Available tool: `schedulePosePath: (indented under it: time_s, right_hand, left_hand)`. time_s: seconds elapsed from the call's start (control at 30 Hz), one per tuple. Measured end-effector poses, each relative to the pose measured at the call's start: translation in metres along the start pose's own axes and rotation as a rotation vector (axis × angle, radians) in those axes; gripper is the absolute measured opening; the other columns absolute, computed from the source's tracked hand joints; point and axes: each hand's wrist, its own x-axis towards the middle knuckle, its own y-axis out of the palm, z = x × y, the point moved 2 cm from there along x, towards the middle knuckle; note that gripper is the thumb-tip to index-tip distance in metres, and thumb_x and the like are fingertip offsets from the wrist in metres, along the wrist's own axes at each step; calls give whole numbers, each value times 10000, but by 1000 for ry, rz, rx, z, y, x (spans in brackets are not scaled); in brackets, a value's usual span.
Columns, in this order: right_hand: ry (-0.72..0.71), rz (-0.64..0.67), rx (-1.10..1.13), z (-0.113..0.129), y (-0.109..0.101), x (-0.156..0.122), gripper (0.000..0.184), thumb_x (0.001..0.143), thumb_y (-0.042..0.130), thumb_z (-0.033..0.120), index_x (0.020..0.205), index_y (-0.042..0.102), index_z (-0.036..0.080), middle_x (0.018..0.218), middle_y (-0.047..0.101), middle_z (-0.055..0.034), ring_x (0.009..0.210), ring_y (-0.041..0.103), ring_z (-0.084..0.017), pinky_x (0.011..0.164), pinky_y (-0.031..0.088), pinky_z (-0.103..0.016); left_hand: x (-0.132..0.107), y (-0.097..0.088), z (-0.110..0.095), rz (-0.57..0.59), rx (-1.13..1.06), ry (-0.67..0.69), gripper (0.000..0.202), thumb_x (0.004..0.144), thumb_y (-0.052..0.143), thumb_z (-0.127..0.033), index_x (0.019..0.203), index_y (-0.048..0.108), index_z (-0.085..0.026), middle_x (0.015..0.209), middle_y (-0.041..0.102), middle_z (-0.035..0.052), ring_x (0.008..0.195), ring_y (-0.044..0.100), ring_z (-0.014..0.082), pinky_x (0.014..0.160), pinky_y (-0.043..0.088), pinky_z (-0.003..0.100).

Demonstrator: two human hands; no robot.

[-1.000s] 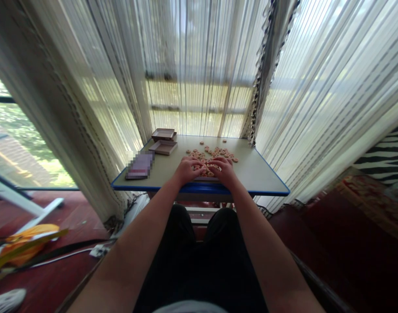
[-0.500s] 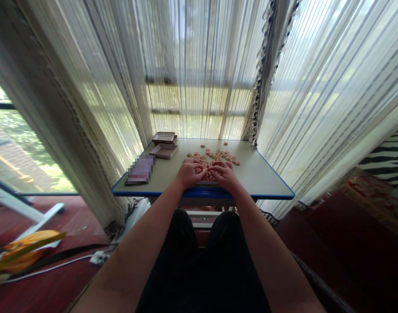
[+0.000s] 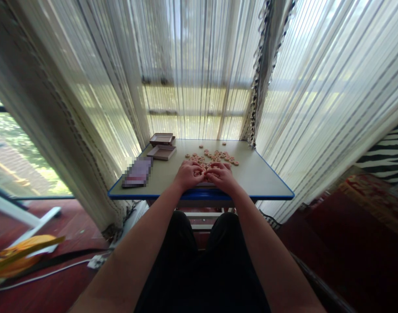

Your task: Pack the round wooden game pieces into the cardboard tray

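Small round, pinkish-tan pieces (image 3: 218, 155) lie scattered in the middle of the table, with more heaped close to its front edge. My left hand (image 3: 187, 174) curls over the left side of this heap, its fingers bent round some of the pieces. From the right, my right hand (image 3: 220, 176) cups the same heap, fingers curved inward around pieces. Both hands almost meet, thumbs facing each other. Beneath them shows the pale rim of a shallow tray (image 3: 206, 184), mostly hidden by my hands and the pieces.
On the table's left stand an open shallow box (image 3: 162, 152) and stacked boxes (image 3: 161, 138) behind it. A blurred-out purple flat item (image 3: 137, 172) lies at the front left. The table (image 3: 264, 178) has a blue edge. Sheer curtains (image 3: 192, 61) hang right behind it.
Both hands stay over the heap, with fingers shifted slightly and a little closer together. The whole view has tilted and slid slightly. The boxes and scattered pieces keep their places on the table.
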Motion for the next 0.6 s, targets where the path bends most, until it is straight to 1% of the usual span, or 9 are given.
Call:
schedulePosePath:
  time_s: [0.17,0.4,0.6]
  right_hand:
    - [11,9,-10,0,0,0,215,787,522,392,861,698,294,1058,565,-21,1027,420,-205,927,250,-372]
    - [8,25,4,0,-1,-1,213,796,512,375,872,695,296,1068,560,-21,1044,412,-199,936,235,-374]
    - [36,53,21,0,-1,0,222,796,508,371,873,697,284,1082,556,-28,1059,403,-203,945,216,-378]
  left_hand:
    - [0,-1,-1,-16,-20,4,219,689,606,-341,820,701,-194,882,641,62,912,538,212,858,419,350]
    - [-1,-1,1,-4,-56,12,122,665,604,-260,699,711,-211,859,634,45,905,530,209,867,409,359]
    - [0,1,3,-11,-61,4,153,657,574,-199,726,710,-200,860,642,42,901,534,201,870,409,351]
